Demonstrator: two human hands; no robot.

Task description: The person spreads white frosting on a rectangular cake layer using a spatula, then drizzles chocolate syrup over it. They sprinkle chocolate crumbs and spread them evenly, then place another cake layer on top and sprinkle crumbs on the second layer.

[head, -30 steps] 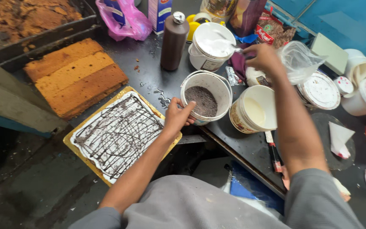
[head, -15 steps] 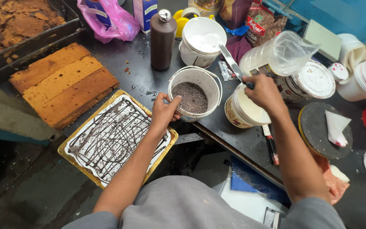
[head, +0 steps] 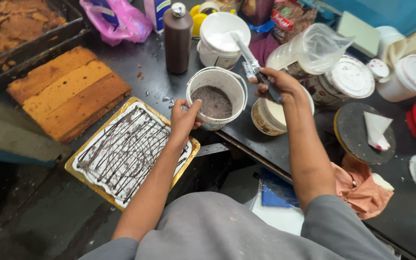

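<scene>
Head view: left fingers [head: 188, 108] grip crumb tub [head: 216, 97].

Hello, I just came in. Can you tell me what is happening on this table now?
A person stands at a dark worktable. Their left hand grips the rim of a white plastic bucket holding dark brown crumbs. Their right hand holds a metal spatula with a dark handle, blade pointing up over another white tub of white cream. Beside the left arm lies a rectangular cake with white icing and chocolate drizzle on a gold board. Three plain sponge slabs wait behind it.
</scene>
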